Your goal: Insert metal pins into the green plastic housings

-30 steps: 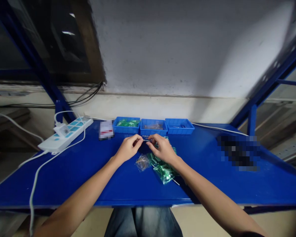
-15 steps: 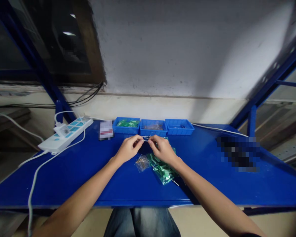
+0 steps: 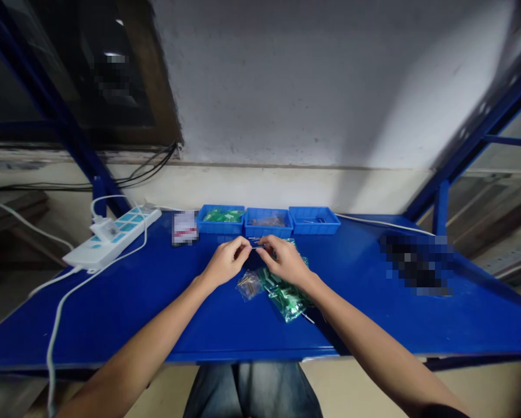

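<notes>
— Left hand (image 3: 226,262) and right hand (image 3: 283,260) meeting over the blue table (image 3: 156,302), fingertips of both pinched on a thin wire-like part (image 3: 256,247) stretched between them. Too small to name for sure.

— Best handled gently, then? Light pinch near each end, ends level, wrists low and close to the table?

— Probably. Looks easy to bend or drop.

— And underneath?

— Directly below the right hand, a clear bag of green parts (image 3: 286,296); just beside it, under the left, a smaller bag of brownish parts (image 3: 249,284). Both close enough to snag a sleeve-less wrist.

— Farther out?

— Three blue trays (image 3: 269,219) in a row by the wall, a white power strip (image 3: 112,235) well off to the left with its cord trailing toward the near edge. Nothing between hands and trays.
</notes>
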{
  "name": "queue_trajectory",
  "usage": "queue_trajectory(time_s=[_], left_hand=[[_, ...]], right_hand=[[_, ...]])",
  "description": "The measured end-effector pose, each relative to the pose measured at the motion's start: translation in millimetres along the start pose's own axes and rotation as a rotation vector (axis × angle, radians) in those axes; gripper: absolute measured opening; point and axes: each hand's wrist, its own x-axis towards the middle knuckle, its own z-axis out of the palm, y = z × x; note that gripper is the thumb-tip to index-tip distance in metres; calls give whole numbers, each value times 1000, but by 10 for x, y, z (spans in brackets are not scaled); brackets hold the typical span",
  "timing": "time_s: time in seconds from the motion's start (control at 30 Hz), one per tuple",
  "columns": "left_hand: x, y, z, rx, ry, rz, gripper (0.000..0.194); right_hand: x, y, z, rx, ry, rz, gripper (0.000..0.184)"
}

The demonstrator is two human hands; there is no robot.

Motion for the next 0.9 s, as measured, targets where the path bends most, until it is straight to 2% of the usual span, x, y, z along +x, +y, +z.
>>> queue_trajectory(time_s=[0.17,0.43,0.67,0.77,0.9], left_hand=[[6,-13,-10,12,-7,8,25],[-5,-18,10,-24,24,-15,18],[6,-41,4,16,15,13,25],[0,-38,11,-19,-6,-4,20],[-5,-35,27,-63,53,-29,23]], right_hand=[[-5,-9,6,13,12,-28,10],[3,4,3,2,46,-15,18],[-7,2,14,30,42,-11,14],[-3,19,26,29,52,-12,11],[3,38,28,5,63,9,17]])
